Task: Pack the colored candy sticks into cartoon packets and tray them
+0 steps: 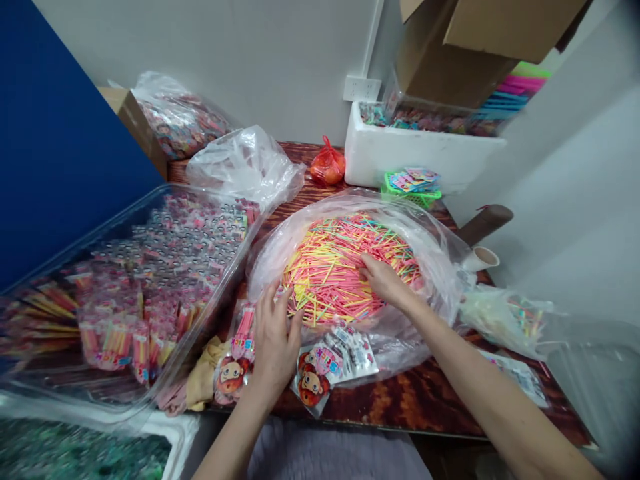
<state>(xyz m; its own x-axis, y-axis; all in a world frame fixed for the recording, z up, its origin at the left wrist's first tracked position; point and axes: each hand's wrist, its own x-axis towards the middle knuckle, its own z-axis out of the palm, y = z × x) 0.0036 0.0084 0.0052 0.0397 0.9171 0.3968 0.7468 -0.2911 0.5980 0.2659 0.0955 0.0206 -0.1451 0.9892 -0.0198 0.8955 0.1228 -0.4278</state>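
A large clear plastic bag (pixel 435 233) lies open on the dark red table, full of thin pink, yellow and green sticks (pixel 330 267). My right hand (pixel 383 279) reaches into the right part of the pile, fingertips bent down among the sticks; what they hold, if anything, is hidden. At the bag's near left edge is my left hand (pixel 277 330), fingers spread, beside a small printed packet of pink sticks (pixel 245 321). Flat printed pouches (pixel 314 377) with a cartoon face lie just right of my left wrist. Another cartoon pouch (pixel 231 375) is to its left.
A clear bin (pixel 227 293) of filled packets stands at the left. Behind are a crumpled plastic bag (pixel 245 160), a red bag (pixel 327 164), a white foam box (pixel 415 153) and a green basket (pixel 425 198). Cardboard tubes (pixel 483 259) and a small bag (pixel 500 313) sit at the right.
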